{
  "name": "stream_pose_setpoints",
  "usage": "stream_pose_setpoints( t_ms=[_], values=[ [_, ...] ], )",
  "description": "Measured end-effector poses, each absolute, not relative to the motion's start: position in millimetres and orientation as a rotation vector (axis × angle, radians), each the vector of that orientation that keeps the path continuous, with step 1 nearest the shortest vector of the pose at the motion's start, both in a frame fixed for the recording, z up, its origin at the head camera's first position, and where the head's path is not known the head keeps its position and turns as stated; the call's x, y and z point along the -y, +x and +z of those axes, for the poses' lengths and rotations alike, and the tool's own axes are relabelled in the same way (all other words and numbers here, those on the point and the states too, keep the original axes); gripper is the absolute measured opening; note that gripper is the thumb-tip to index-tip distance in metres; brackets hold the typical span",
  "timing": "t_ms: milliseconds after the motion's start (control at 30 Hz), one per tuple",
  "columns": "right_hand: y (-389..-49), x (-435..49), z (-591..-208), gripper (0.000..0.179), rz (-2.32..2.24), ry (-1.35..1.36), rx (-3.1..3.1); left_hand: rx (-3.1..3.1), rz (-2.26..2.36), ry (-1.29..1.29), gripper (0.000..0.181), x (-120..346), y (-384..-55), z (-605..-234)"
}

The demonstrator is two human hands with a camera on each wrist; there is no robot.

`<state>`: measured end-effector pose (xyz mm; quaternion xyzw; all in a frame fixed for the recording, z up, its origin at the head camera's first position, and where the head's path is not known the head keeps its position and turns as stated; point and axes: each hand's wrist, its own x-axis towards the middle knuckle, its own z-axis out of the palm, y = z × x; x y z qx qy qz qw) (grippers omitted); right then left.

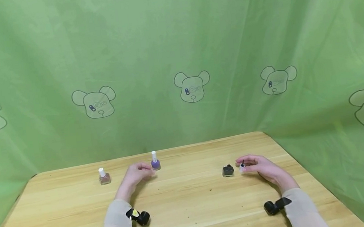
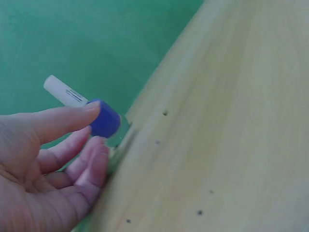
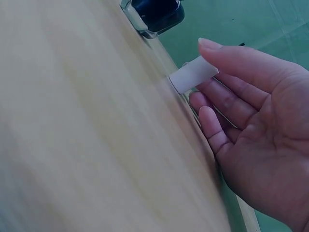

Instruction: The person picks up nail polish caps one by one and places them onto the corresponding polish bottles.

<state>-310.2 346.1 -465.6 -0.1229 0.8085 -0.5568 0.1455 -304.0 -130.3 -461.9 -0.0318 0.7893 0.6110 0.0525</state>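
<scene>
A purple nail polish bottle with a white cap (image 1: 155, 163) stands upright at the back of the table. My left hand (image 1: 139, 173) is just beside it, fingers loosely bent; in the left wrist view the thumb overlaps the purple bottle (image 2: 105, 119), and contact is unclear. On the right, my right hand (image 1: 260, 166) holds a white nail polish cap (image 1: 242, 168) between thumb and fingers. That cap (image 3: 193, 76) sits upside down on the table, its dark brush pointing up. Left of it is an uncapped dark nail polish bottle (image 1: 228, 171), also partly seen in the right wrist view.
Another nail polish bottle (image 1: 105, 179), dull pink with a white cap, stands to the left of my left hand. The wooden table (image 1: 194, 210) ends at a green curtain (image 1: 148, 57) printed with bear heads. Small dark specks dot the tabletop.
</scene>
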Motion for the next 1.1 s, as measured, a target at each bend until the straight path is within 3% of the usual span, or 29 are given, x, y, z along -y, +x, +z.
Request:
stream_pose_setpoints(
  t_ms=[267,1100],
  values=[
    [-312,-345,-468,0.048,-1.577,-0.323,-2.388,-2.336,1.708,0.162,0.025,120,-300,-457],
    [-314,-348,-469,0.042,-1.641,-0.289,-2.381,-2.327,1.565,0.507,0.03,32,-275,-439]
  ],
)
